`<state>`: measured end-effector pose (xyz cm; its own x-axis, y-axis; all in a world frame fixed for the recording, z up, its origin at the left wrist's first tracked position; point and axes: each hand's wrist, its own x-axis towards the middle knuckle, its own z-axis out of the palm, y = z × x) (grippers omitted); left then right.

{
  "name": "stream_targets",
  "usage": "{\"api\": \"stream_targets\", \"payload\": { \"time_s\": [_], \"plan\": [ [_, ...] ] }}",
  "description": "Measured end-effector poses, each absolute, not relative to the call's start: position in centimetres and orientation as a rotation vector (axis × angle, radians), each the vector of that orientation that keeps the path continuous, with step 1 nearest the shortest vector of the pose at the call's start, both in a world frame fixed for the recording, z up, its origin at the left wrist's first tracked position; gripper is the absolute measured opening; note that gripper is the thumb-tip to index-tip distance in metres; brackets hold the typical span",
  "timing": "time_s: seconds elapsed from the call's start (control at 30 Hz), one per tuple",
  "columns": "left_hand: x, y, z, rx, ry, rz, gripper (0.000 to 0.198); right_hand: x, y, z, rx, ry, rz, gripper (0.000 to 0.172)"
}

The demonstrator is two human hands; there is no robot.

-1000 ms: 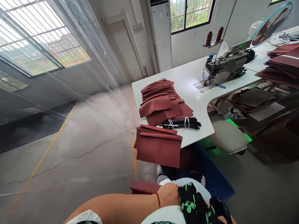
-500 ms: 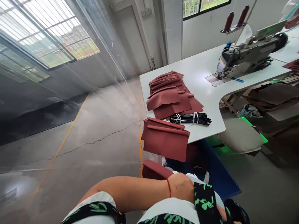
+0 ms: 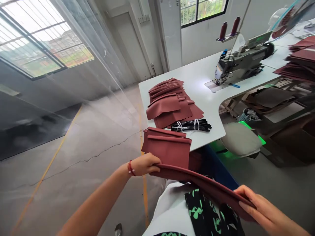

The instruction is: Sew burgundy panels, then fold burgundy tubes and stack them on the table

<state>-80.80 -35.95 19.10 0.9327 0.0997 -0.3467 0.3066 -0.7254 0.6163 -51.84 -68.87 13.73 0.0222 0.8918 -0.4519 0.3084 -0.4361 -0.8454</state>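
Between my two hands stretches a long maroon fabric panel (image 3: 197,178), its folded upper edge sagging a little in front of my body. My left hand (image 3: 145,164), with a red bracelet at the wrist, pinches the panel's left end. At the other end, my right hand (image 3: 256,205) grips it between thumb and fingers. Just beyond the panel, similar maroon pieces (image 3: 168,147) with rolled edges overhang the front edge of the white table. Farther back lies a fanned pile of maroon pieces (image 3: 169,101). Beside it sits a bundle of black strips (image 3: 190,125) tied with white ties.
A sewing machine (image 3: 241,62) with two maroon thread spools stands on the white table (image 3: 209,108). To the right is a cushioned stool (image 3: 241,139), with stacked maroon pieces (image 3: 300,64) farther back. A blue bin (image 3: 219,164) is under the table edge. A clear plastic curtain hangs at left.
My hands were low against my body, the right one mostly hidden. Now they are spread apart, holding the maroon panel raised and stretched between them. The view has turned slightly right.
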Motion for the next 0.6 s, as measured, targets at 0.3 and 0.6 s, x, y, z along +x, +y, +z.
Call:
{"api": "stream_targets", "payload": {
  "time_s": [0.3,0.6],
  "plan": [
    [-83.2,-34.8,17.3,2.002,0.268,0.046,0.065,-50.6,-66.2,12.0,-1.36,-0.804,1.327,0.057],
    [-81.2,-35.7,17.7,1.925,0.276,0.056,0.072,-50.4,-65.9,13.6,-1.543,-1.137,1.438,0.012]
  ]
}}
